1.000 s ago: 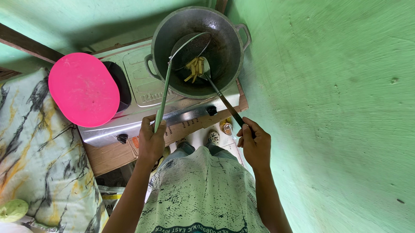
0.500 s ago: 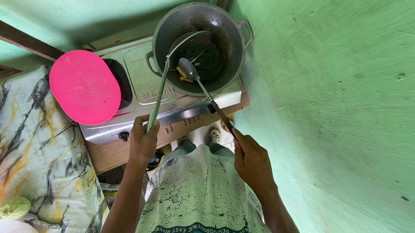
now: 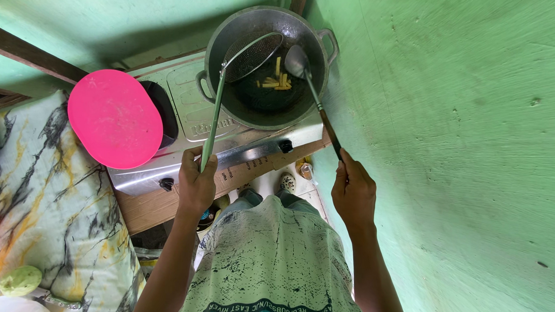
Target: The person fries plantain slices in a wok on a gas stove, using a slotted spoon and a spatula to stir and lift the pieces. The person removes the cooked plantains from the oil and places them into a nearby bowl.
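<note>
Over the stove, both hands (arms outstretched) angle utensils into the wok

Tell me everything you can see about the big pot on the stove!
The pot is round, deep and dark grey, seemingly metal, with a loop handle on each side. It sits on the right burner of the silver stove, close to the green wall. Pale yellow sticks of food lie inside. A mesh skimmer in the left hand and a ladle in the right hand reach into it.
</note>
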